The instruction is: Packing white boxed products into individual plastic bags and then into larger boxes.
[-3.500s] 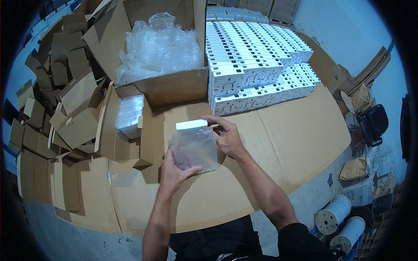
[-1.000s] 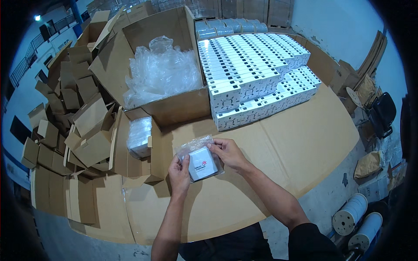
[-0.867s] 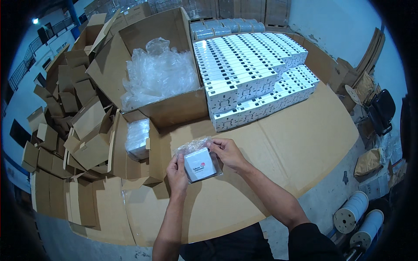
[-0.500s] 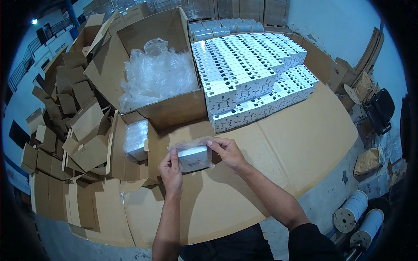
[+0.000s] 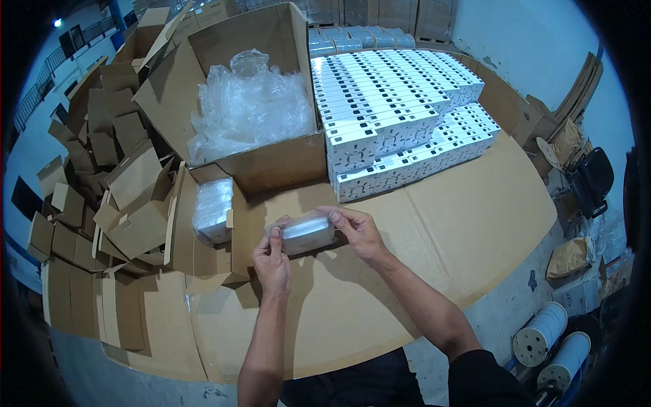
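Between my two hands is a small white box in a clear plastic bag (image 5: 308, 234), held just above the cardboard-covered table. My left hand (image 5: 272, 261) pinches the bag's left end, thumb on top. At the right end, my right hand (image 5: 356, 234) grips the plastic between thumb and fingers. Left of my hands stands an open brown carton (image 5: 241, 254), with several plastic-wrapped white packs (image 5: 213, 210) stacked in its far part. The fingers behind the bagged box are partly hidden.
Behind my hands, a large open carton (image 5: 281, 166) holds crumpled clear plastic bags (image 5: 251, 112). Rows of white boxes with dark squares (image 5: 386, 125) are stacked to its right. Many empty brown cartons (image 5: 139, 224) pile up at the left. Cable spools (image 5: 542, 332) stand on the floor, lower right.
The bagged box has tilted, and its plastic now lies closer around it. Both hands have shifted slightly right in the picture, still gripping the bag's ends.
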### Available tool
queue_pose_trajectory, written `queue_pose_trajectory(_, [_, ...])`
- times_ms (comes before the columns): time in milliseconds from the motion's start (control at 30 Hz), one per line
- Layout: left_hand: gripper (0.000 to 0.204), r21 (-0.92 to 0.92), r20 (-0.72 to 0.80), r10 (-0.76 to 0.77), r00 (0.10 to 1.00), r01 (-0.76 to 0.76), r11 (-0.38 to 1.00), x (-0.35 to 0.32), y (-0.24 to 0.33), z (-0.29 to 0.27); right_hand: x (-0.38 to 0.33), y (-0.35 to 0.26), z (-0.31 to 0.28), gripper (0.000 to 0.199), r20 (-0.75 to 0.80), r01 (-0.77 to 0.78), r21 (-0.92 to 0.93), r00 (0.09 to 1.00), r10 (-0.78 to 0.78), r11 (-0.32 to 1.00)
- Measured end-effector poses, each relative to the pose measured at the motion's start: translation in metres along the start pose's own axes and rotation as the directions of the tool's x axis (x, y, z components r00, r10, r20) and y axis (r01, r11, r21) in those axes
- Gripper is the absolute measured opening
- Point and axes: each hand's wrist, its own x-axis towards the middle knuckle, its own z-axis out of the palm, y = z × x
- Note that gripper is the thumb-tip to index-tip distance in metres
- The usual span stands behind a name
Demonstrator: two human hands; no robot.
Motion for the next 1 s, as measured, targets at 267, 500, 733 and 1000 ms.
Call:
queue_pose_trajectory(267, [0.029, 0.183, 0.086, -0.116, 0.99, 0.099, 0.978, -0.003, 0.015, 0.004, -0.003, 0.0, -0.001, 0.044, 0.091, -0.154, -0.027, 0.984, 0.156, 0.988])
queue_pose_trajectory(500, [0.016, 0.333, 0.175, -0.11, 0.978, 0.047, 0.942, 0.004, 0.021, -0.008, -0.004, -0.007, -0.003, 0.023, 0.102, -0.09, -0.107, 0.99, 0.101, 0.99])
queue_pose_trajectory(733, [0.005, 0.383, 0.157, -0.003, 0.988, -0.058, 0.922, 0.003, 0.02, -0.007, -0.002, -0.007, -0.002, 0.009, 0.088, 0.12, -0.307, 0.991, -0.097, 0.944])
queue_pose_trajectory(1000, [0.018, 0.274, 0.011, -0.014, 1.0, 0.01, 0.962, -0.001, 0.009, 0.0, -0.003, 0.004, 0.011, 0.012, -0.049, 0.159, -0.191, 0.984, -0.171, 0.969])
